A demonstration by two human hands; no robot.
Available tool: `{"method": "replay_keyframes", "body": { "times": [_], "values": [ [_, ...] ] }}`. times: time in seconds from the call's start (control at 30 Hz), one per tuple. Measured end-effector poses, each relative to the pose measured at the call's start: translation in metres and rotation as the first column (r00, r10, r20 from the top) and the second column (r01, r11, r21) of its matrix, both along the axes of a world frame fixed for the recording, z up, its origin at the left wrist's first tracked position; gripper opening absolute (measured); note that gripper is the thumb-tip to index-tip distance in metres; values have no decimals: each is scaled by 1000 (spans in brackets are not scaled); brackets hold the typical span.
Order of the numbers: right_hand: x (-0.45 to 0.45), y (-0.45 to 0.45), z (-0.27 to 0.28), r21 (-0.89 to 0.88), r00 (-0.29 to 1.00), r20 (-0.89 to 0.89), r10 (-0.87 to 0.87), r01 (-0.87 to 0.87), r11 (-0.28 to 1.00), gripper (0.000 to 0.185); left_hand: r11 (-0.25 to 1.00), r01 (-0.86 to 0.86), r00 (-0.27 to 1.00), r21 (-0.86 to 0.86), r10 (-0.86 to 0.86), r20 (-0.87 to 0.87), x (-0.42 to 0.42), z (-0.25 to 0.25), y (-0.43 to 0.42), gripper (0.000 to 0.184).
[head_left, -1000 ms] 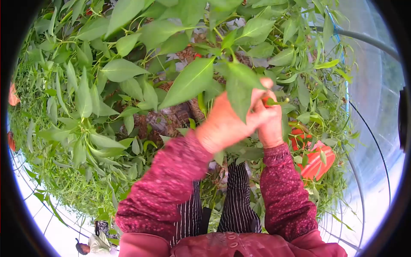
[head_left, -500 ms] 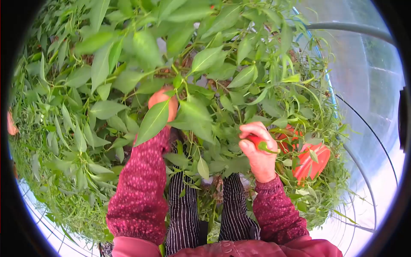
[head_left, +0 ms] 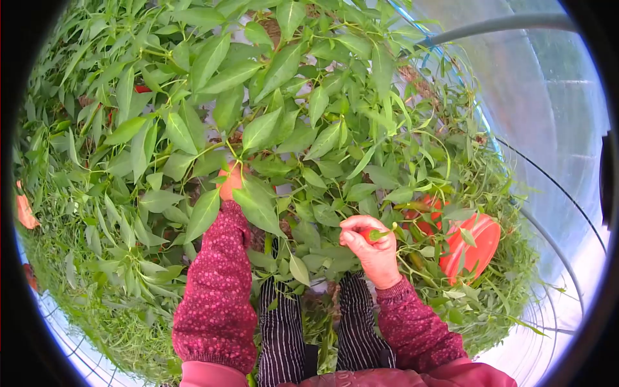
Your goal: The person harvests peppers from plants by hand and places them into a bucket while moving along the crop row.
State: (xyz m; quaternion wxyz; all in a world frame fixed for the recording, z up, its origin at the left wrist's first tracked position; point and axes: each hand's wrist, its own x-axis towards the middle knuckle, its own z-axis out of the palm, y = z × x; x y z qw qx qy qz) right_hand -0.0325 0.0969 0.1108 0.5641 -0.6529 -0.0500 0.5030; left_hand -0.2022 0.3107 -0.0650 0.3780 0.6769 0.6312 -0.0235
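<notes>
My right hand (head_left: pixel 373 250) is closed round a red pepper (head_left: pixel 369 235), whose green stem pokes out toward the right. Leaves of the pepper plant (head_left: pixel 261 129) surround this hand. My left hand (head_left: pixel 230 182) reaches in among the foliage; its fingers are hidden behind leaves, so I cannot see what they touch. Just right of my right hand, more red peppers (head_left: pixel 425 216) show partly through the leaves, beside a red plastic container (head_left: pixel 474 248) that is partly covered by foliage.
Dense pepper plants fill most of the view, with another red pepper (head_left: pixel 142 88) at the upper left. A clear plastic sheet wall (head_left: pixel 522 97) with a grey curved pipe (head_left: pixel 503 24) stands on the right. My striped trouser legs (head_left: pixel 282 326) are below.
My right hand has shifted left and slightly down with the red pepper still in it. My left hand has moved left and down in view, still among leaves. The whole view has shifted a little.
</notes>
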Motion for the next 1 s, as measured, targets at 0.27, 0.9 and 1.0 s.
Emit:
{"method": "replay_keyframes", "body": {
  "times": [0.27,0.9,1.0],
  "values": [
    [6,-9,-4,-10,994,-81,-72,71,997,16,894,-1,917,447,-178,358,-8,24,-33,18],
    [21,-7,-11,297,716,-628,306,-143,944,31,534,812,562,-235,-608,560,102,218,-15,9],
    [16,-17,-17,266,682,-692,236,-63,962,29,847,517,680,-125,-318,660,142,219,8,10]
  ]
}}
